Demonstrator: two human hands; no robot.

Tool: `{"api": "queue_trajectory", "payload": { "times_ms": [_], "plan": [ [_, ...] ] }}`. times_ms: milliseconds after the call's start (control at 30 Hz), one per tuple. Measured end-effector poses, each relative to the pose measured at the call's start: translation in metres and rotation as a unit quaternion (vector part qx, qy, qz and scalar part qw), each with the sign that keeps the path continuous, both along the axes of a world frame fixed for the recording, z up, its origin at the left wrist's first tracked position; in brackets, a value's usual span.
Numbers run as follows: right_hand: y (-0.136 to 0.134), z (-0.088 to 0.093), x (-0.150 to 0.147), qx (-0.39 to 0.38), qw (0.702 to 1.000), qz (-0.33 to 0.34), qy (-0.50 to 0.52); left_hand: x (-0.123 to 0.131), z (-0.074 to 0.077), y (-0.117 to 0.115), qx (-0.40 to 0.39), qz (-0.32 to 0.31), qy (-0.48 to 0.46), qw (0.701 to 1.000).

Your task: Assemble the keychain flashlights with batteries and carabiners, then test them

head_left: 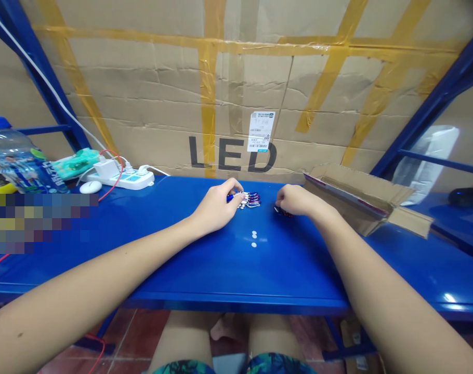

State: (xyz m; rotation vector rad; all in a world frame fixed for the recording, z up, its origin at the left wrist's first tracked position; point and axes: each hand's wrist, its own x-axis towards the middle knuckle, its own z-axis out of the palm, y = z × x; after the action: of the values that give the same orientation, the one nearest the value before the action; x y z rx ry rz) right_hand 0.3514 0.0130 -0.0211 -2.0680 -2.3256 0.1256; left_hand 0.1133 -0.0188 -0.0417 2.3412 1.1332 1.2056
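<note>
A row of small blue and purple carabiner clips (254,199) with silvery metal parts lies on the blue table (205,275). At the row's left end is my left hand (219,205), thumb and fingers closed round a blue clip. To the right, my right hand (294,199) is curled down, fingertips together, over a small pile of dark pieces (284,212) on the table. Whatever is between those fingertips is hidden. Several small white round discs (254,244) lie nearer to me, below the row.
An opened cardboard box (349,197) stands at the right. Left are a white power strip (133,178) with plugs and cables, a white mouse-like object (90,187) and a large plastic bottle (22,161). Behind stands a big taped carton (162,104) marked LED, between blue frame posts.
</note>
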Motion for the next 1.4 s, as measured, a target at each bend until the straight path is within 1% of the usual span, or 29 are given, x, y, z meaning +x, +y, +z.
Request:
{"api": "queue_trajectory", "payload": {
  "times_ms": [133,267,400,467,533,567,600,667,733,833,900,933,1000,1067,1133,1200,1333,1400],
  "plan": [
    [-0.004,0.0,-0.006,-0.018,0.999,0.024,-0.02,0.0,0.001,0.0,-0.002,0.002,-0.003,1.0],
    [-0.008,-0.004,-0.014,-0.041,0.997,0.066,-0.001,-0.001,0.001,0.0,-0.002,-0.001,-0.005,1.0],
    [-0.009,-0.011,-0.019,-0.007,0.991,0.135,-0.014,-0.001,0.0,0.0,0.001,-0.01,-0.006,1.0],
    [-0.011,-0.013,-0.022,0.01,0.987,0.156,0.021,0.0,0.0,0.001,0.0,-0.015,-0.006,1.0],
    [-0.013,-0.012,-0.024,-0.001,0.977,0.171,0.124,0.0,-0.001,0.003,-0.001,-0.019,-0.007,1.0],
    [-0.014,-0.012,-0.026,-0.017,0.964,0.182,0.191,0.0,-0.001,0.003,-0.002,-0.023,-0.008,1.0],
    [-0.016,-0.01,-0.028,-0.038,0.944,0.196,0.261,0.0,-0.002,0.004,-0.002,-0.027,-0.008,1.0],
    [-0.019,-0.008,-0.031,-0.084,0.894,0.221,0.382,0.0,-0.001,0.005,0.003,-0.037,-0.006,0.999],
    [-0.022,-0.005,-0.034,-0.122,0.847,0.227,0.465,0.0,0.0,0.005,0.009,-0.045,-0.002,0.999],
    [-0.025,-0.004,-0.037,-0.169,0.784,0.218,0.557,0.0,0.004,0.003,0.019,-0.043,0.009,0.999],
    [-0.027,-0.005,-0.038,-0.185,0.75,0.207,0.601,0.0,0.006,0.002,0.021,-0.044,0.017,0.999],
    [-0.027,-0.005,-0.039,-0.185,0.738,0.199,0.617,0.0,0.007,0.001,0.021,-0.046,0.02,0.998],
    [-0.027,-0.007,-0.042,-0.175,0.728,0.186,0.637,-0.001,0.007,0.0,0.023,-0.053,0.022,0.998],
    [-0.027,-0.009,-0.045,-0.156,0.73,0.18,0.64,-0.001,0.006,-0.001,0.03,-0.055,0.024,0.998],
    [-0.025,-0.012,-0.047,-0.13,0.748,0.177,0.626,0.0,0.004,-0.001,0.036,-0.054,0.024,0.998],
    [-0.024,-0.014,-0.049,-0.092,0.78,0.177,0.593,0.0,0.002,-0.001,0.04,-0.053,0.024,0.997],
    [-0.023,-0.015,-0.049,0.003,0.849,0.193,0.492,0.001,0.0,0.0,0.041,-0.05,0.023,0.998],
    [-0.024,-0.014,-0.049,0.048,0.874,0.203,0.439,0.001,0.0,0.001,0.035,-0.047,0.025,0.998]
  ]
}}
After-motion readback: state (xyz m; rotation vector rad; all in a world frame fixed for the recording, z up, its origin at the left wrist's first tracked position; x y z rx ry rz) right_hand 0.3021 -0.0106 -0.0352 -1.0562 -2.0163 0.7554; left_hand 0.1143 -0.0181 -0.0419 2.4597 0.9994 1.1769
